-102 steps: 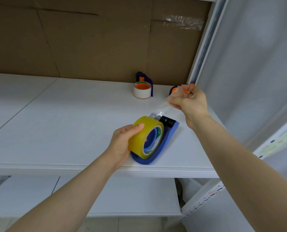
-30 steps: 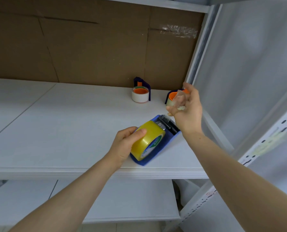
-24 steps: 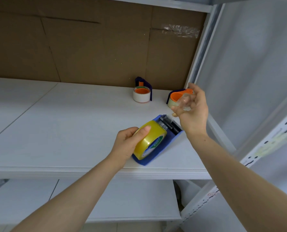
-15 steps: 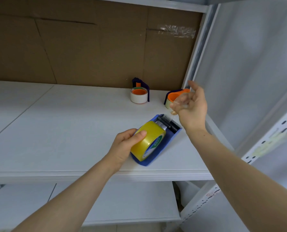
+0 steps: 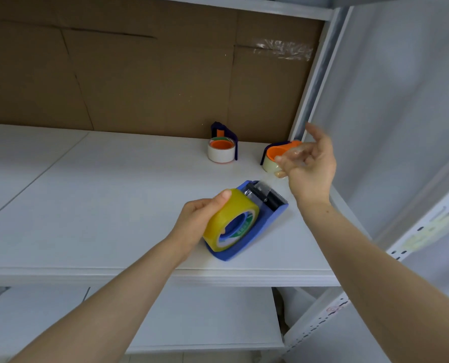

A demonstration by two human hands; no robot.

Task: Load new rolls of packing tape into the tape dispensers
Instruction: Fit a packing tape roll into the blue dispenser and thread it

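The left hand (image 5: 194,221) grips the yellow roll (image 5: 223,218) from its far side, thumb on top. The roll sits tilted on the hub of the blue dispenser (image 5: 266,221), which lies flat near the front edge of the shelf (image 5: 113,205). The right hand (image 5: 310,171) is raised above and behind the dispenser with its fingers loosely spread. A clear scrap (image 5: 294,153) clings to them, and the blur hides whether it is pinched or merely stuck. The roll looks mounted and a film of tape seems to lie over the black roller towards the teeth (image 5: 277,199), so the step in hand is probably shedding that trimmed scrap and finishing the seating. To do it well, hold the roll down firmly so the dispenser cannot slide off the edge. Rub the scrap off with the thumb, well away from the roll, so it does not stick back onto it. Then press the roll square on its hub and check that the free end rests on the teeth. Two other dispensers (image 5: 222,150) stand at the back, near the right hand.
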